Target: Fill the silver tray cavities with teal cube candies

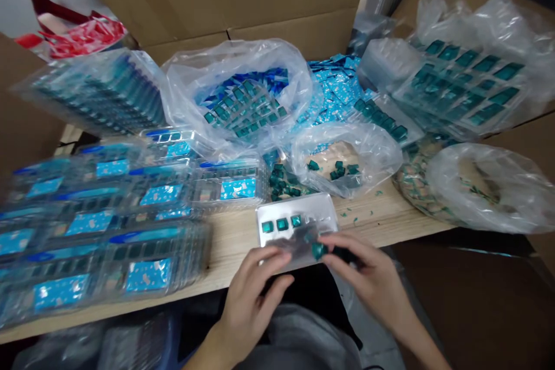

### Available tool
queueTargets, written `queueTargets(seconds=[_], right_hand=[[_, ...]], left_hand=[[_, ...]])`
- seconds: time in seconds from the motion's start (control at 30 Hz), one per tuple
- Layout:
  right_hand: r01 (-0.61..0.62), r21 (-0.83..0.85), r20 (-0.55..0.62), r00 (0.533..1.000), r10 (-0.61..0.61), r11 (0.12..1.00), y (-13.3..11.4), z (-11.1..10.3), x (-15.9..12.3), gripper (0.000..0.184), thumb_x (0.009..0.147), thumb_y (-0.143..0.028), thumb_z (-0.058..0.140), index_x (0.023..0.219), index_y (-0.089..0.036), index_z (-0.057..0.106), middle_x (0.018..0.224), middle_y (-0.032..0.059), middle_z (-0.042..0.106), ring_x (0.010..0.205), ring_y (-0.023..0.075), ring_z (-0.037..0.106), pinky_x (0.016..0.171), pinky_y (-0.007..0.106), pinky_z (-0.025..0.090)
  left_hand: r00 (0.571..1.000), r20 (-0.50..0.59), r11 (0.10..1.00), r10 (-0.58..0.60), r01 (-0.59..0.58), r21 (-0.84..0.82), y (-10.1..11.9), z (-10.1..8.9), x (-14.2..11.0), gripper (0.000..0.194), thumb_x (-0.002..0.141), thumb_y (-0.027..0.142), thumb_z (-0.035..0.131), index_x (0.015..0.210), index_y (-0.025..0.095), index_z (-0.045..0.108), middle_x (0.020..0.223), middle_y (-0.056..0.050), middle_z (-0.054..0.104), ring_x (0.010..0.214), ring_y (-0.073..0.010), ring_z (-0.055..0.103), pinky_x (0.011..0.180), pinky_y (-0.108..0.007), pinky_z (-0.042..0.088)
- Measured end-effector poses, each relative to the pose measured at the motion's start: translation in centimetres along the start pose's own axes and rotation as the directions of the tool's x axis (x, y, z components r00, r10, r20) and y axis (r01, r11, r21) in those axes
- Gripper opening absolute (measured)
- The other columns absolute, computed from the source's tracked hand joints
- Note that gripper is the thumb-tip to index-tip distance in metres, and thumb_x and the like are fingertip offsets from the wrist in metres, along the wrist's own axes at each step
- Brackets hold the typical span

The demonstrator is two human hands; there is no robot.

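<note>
Pinching a green faceted piece (318, 251) between thumb and fingertips, the right hand (375, 269) is clamped on it over the near right part of a white tray (314, 214). The left hand (255, 295) rests at the tray's near edge, to the left of that pinch, fingertips on a blurred translucent sheet (297, 251); whether it grips the sheet or only steadies it, I cannot tell. The step in hand looks like handling single pieces at the tray, where three green pieces (282, 224) sit in a row beyond the left fingertips. As I judge it, the next move calls for a firm pinch on the small piece, and for the left hand to keep the sheet and tray steady. Just beyond the pinch, a small clear bag (377, 150) stands open with a few loose green pieces (338, 171) inside. Farther off and leftward, a large clear bag (182, 92) holds blue packets (275, 78) and sheets of green pieces (247, 107). Well right of the right hand, another open bag (515, 185) shows green scraps (479, 192) within, and beyond it a clear bag (507, 17) covers rows of green blocks (488, 63). Left of the left hand, stacked clear packs (180, 266) contain blue patterned packets (150, 274).
</note>
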State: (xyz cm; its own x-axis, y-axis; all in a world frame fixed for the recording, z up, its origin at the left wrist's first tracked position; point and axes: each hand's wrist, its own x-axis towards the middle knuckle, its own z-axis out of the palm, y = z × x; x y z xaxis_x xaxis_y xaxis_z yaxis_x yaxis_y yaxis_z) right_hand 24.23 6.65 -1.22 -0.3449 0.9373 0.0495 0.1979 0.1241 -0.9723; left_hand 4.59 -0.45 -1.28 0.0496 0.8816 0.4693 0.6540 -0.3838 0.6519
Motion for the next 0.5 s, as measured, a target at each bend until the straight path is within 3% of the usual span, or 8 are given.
queueTargets(seconds=[0.07,0.17,0.3,0.43,0.5], right_hand=[[0.161,-0.210,-0.011,0.986,-0.167,0.964,0.5,-0.8,1.7,0.019,0.087,-0.020,0.066,0.104,-0.026,0.075,0.094,0.0041,0.074,0.088,0.0192,0.070,0.078,0.030,0.057],[0.318,-0.360,0.151,0.948,-0.281,0.877,1.2,-1.1,3.8,0.022,0.095,-0.020,0.054,0.108,-0.021,0.072,0.093,0.0077,0.071,0.084,0.0197,0.069,0.072,0.031,0.057],[0.354,-0.438,0.312,0.922,-0.229,0.826,1.1,-0.9,4.6,0.027,0.099,-0.021,0.046,0.107,-0.019,0.072,0.092,0.0090,0.070,0.081,0.0199,0.069,0.069,0.031,0.056],[0.313,-0.521,0.344,0.928,-0.140,0.794,0.9,-0.3,4.6,0.027,0.096,-0.019,0.047,0.109,-0.021,0.071,0.090,0.0084,0.070,0.077,0.0201,0.068,0.065,0.030,0.056],[0.321,-0.551,0.326,0.933,-0.155,0.770,1.1,-0.3,4.8,0.028,0.096,-0.020,0.047,0.106,-0.022,0.073,0.083,0.0070,0.069,0.071,0.0190,0.067,0.060,0.028,0.055]], left_hand=[[0.999,-0.016,0.999,-0.045,0.046,0.015,-0.6,-0.3,-0.3,0.017,0.096,0.014,0.053,0.111,0.016,0.062,0.103,-0.005,0.063,0.098,-0.0116,0.064,0.089,-0.017,0.051],[0.997,0.014,0.998,-0.070,0.070,0.001,-1.3,-0.7,-0.8,0.019,0.094,0.009,0.052,0.108,0.017,0.062,0.101,-0.004,0.062,0.096,-0.0100,0.063,0.087,-0.015,0.050],[0.994,0.045,0.994,-0.101,0.103,-0.047,-1.8,-0.9,-1.0,0.022,0.093,0.006,0.051,0.108,0.017,0.063,0.101,-0.004,0.062,0.095,-0.0100,0.063,0.087,-0.015,0.049],[0.989,0.081,0.987,-0.127,0.134,-0.086,-1.9,-0.8,-0.6,0.022,0.093,0.005,0.051,0.107,0.016,0.063,0.101,-0.005,0.063,0.095,-0.0106,0.063,0.087,-0.016,0.049],[0.988,0.092,0.987,-0.121,0.130,-0.096,-1.6,-0.8,-0.3,0.021,0.093,0.005,0.051,0.107,0.016,0.064,0.099,-0.006,0.064,0.094,-0.0117,0.064,0.086,-0.017,0.050]])
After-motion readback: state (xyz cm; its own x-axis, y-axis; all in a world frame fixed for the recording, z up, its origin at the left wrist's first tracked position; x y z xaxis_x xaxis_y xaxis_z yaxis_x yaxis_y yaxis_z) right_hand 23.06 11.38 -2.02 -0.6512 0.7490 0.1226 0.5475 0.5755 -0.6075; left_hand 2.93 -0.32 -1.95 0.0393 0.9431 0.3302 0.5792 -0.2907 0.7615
